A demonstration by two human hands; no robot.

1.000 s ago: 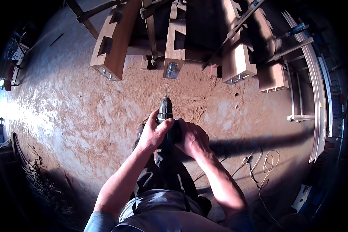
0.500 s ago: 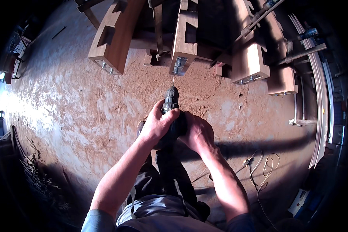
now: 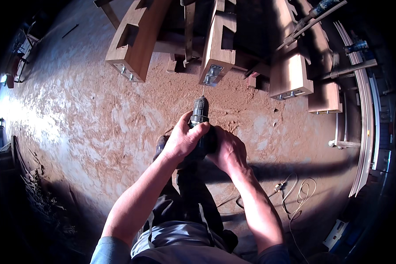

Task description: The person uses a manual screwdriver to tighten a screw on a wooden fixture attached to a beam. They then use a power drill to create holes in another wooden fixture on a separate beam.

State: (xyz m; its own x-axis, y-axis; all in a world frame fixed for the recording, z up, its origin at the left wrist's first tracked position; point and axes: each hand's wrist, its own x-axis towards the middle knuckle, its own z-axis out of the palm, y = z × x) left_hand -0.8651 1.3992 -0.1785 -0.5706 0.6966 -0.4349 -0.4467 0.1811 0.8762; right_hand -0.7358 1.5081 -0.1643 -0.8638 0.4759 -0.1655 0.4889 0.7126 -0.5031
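Drill point(image 3: 200, 110) bit nearer bracket point(image 3: 212, 75) now

You've got harsh light blowing in from the left, glare on the dusty floor point(image 3: 75, 119), long shadows running right, fisheye edges bent and dark, centre sharp.

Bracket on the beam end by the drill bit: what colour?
Silvery grey metal bracket, seen in the head view, just above the drill.
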